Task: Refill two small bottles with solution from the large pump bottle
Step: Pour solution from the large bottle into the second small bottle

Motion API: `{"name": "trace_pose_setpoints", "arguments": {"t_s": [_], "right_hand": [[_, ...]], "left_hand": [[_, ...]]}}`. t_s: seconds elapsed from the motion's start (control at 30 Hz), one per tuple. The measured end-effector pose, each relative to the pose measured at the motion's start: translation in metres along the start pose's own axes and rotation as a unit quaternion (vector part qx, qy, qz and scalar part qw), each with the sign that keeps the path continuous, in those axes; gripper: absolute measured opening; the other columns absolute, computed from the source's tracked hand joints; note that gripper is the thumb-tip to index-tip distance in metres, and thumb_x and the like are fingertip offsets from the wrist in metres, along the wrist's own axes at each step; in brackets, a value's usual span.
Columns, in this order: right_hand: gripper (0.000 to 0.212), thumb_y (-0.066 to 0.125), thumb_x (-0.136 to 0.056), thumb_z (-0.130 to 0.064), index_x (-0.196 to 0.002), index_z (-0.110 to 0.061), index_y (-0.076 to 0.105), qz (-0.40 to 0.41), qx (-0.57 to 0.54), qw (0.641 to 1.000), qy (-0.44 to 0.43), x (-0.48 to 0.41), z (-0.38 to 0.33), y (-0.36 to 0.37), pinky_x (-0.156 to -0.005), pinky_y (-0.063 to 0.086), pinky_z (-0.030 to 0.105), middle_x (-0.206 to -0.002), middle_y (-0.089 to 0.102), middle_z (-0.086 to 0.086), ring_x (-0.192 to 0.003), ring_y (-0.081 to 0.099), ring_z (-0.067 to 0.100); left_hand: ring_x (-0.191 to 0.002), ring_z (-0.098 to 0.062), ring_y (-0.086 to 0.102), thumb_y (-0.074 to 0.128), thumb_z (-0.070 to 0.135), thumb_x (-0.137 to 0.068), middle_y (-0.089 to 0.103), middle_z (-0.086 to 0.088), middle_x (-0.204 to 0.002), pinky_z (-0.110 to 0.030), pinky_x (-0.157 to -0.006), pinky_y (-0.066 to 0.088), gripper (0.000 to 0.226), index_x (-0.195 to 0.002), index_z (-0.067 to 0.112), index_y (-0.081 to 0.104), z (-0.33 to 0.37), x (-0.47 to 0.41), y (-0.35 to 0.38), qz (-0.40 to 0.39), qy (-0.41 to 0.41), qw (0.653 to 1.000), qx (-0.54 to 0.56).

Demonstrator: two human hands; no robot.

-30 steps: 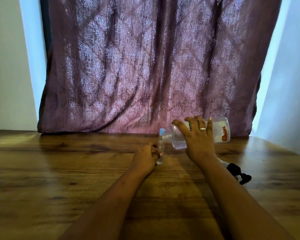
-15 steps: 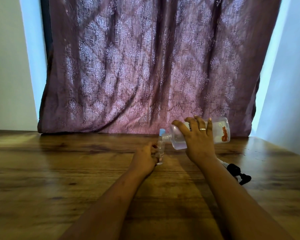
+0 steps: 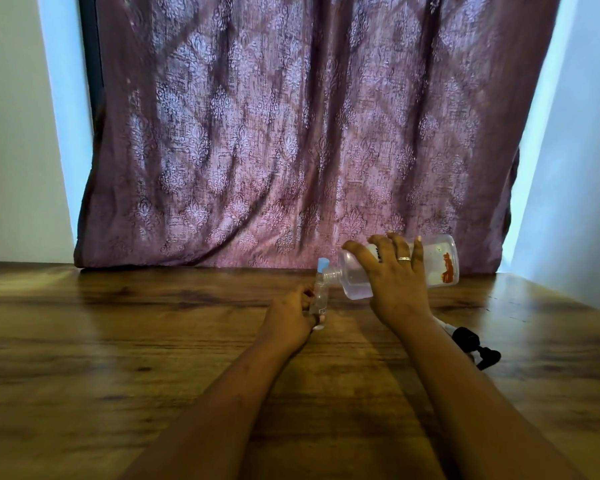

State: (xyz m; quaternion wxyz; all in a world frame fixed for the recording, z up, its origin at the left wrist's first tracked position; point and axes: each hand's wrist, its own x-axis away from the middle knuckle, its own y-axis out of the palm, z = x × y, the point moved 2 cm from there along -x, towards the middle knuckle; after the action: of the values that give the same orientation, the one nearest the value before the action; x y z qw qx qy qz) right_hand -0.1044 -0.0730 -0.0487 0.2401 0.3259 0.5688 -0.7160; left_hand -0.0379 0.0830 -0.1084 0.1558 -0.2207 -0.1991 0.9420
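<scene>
My right hand (image 3: pixel 394 282) grips the large clear bottle (image 3: pixel 437 261), which is tipped on its side with its open neck pointing left. The neck meets the mouth of a small clear bottle (image 3: pixel 318 299) that stands on the wooden table (image 3: pixel 118 358). My left hand (image 3: pixel 288 315) holds that small bottle by its side. A light blue cap (image 3: pixel 323 263) shows just behind the neck; what it belongs to is hidden. The black pump head (image 3: pixel 475 346) lies on the table to the right of my right forearm.
A purple patterned curtain (image 3: pixel 291 133) hangs behind the table's far edge. Pale walls stand at left and right. The table's right edge runs diagonally near the pump head.
</scene>
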Motion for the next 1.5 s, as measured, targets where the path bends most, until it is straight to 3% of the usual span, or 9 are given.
{"name": "trace_pose_setpoints", "arguments": {"t_s": [0.23,0.37,0.47,0.67,0.83,0.97,1.1,1.37,1.5], "right_hand": [[0.085,0.068,-0.070,-0.005,-0.135,-0.042,0.028,-0.004,0.001,1.000,0.000,-0.0003,0.0004,0.0008,-0.113,0.006,0.057,-0.140,0.037,0.006,-0.138,0.022,0.034],[0.082,0.069,-0.071,-0.008,-0.136,-0.041,0.030,-0.002,0.002,1.000,0.000,0.0001,0.0006,0.0002,-0.113,0.006,0.057,-0.139,0.039,0.006,-0.137,0.022,0.034],[0.082,0.069,-0.071,-0.008,-0.136,-0.040,0.031,-0.004,-0.001,1.000,0.000,0.0000,0.0003,-0.0005,-0.113,0.006,0.058,-0.140,0.039,0.007,-0.137,0.023,0.035],[0.083,0.069,-0.071,-0.006,-0.136,-0.040,0.030,-0.001,0.000,1.000,0.000,0.0000,0.0000,-0.0009,-0.113,0.006,0.057,-0.140,0.039,0.007,-0.137,0.023,0.035],[0.084,0.070,-0.070,-0.006,-0.135,-0.041,0.030,-0.002,0.003,1.000,0.001,0.0004,0.0001,-0.0003,-0.113,0.006,0.056,-0.140,0.038,0.006,-0.137,0.022,0.034],[0.085,0.070,-0.070,-0.006,-0.136,-0.042,0.028,-0.006,0.005,1.000,0.001,0.0000,0.0006,-0.0001,-0.113,0.006,0.056,-0.141,0.037,0.006,-0.138,0.021,0.034],[0.086,0.070,-0.070,-0.005,-0.136,-0.042,0.028,-0.006,0.003,1.000,0.001,-0.0004,0.0001,-0.0002,-0.113,0.006,0.056,-0.140,0.037,0.006,-0.138,0.021,0.034],[0.084,0.069,-0.069,-0.004,-0.135,-0.041,0.031,0.003,0.005,1.000,0.002,-0.0002,-0.0001,-0.0005,-0.113,0.006,0.057,-0.139,0.040,0.005,-0.137,0.024,0.035],[0.087,0.069,-0.069,-0.002,-0.135,-0.042,0.028,0.002,0.011,1.000,0.002,-0.0004,0.0000,0.0003,-0.113,0.005,0.056,-0.139,0.038,0.005,-0.137,0.023,0.034]], "left_hand": [[-0.058,0.015,0.061,0.068,0.007,-0.084,0.066,0.011,-0.085,-0.005,-0.044,0.041,0.027,-0.096,0.027,0.056,0.0003,0.0005,0.0000,-0.002,0.008,1.000,0.025],[-0.074,-0.005,0.068,0.069,0.015,-0.084,0.071,0.005,-0.096,-0.019,-0.056,0.046,0.023,-0.095,0.030,0.056,0.0000,0.0003,0.0005,0.002,0.001,1.000,0.012],[-0.072,0.002,0.065,0.069,0.015,-0.084,0.073,0.005,-0.096,-0.010,-0.051,0.044,0.023,-0.094,0.031,0.056,0.0006,0.0002,0.0004,0.005,0.007,1.000,0.008],[-0.059,0.006,0.063,0.067,0.015,-0.086,0.068,0.013,-0.086,-0.012,-0.047,0.042,0.024,-0.091,0.035,0.054,0.0010,0.0014,0.0001,-0.005,-0.001,1.000,0.018],[-0.064,-0.004,0.060,0.067,0.016,-0.086,0.071,0.004,-0.100,-0.019,-0.049,0.042,0.022,-0.098,0.029,0.055,0.0013,0.0010,0.0001,-0.003,-0.004,1.000,0.009],[-0.069,0.000,0.063,0.068,0.018,-0.085,0.072,0.002,-0.105,-0.017,-0.049,0.043,0.024,-0.095,0.034,0.053,0.0025,0.0016,-0.0003,0.001,0.000,1.000,0.002],[-0.056,0.001,0.057,0.068,0.018,-0.085,0.072,0.001,-0.105,-0.013,-0.044,0.043,0.024,-0.094,0.034,0.053,0.0027,0.0020,-0.0006,0.001,0.001,1.000,0.006],[-0.086,-0.025,0.070,0.068,0.019,-0.085,0.072,-0.001,-0.105,-0.029,-0.065,0.047,0.022,-0.103,0.026,0.057,0.0028,0.0021,0.0000,0.006,-0.010,1.000,0.004],[-0.090,-0.030,0.069,0.069,0.021,-0.085,0.072,-0.002,-0.105,-0.038,-0.070,0.052,0.021,-0.102,0.026,0.057,0.0026,0.0025,0.0006,0.007,-0.011,1.000,0.008]]}}
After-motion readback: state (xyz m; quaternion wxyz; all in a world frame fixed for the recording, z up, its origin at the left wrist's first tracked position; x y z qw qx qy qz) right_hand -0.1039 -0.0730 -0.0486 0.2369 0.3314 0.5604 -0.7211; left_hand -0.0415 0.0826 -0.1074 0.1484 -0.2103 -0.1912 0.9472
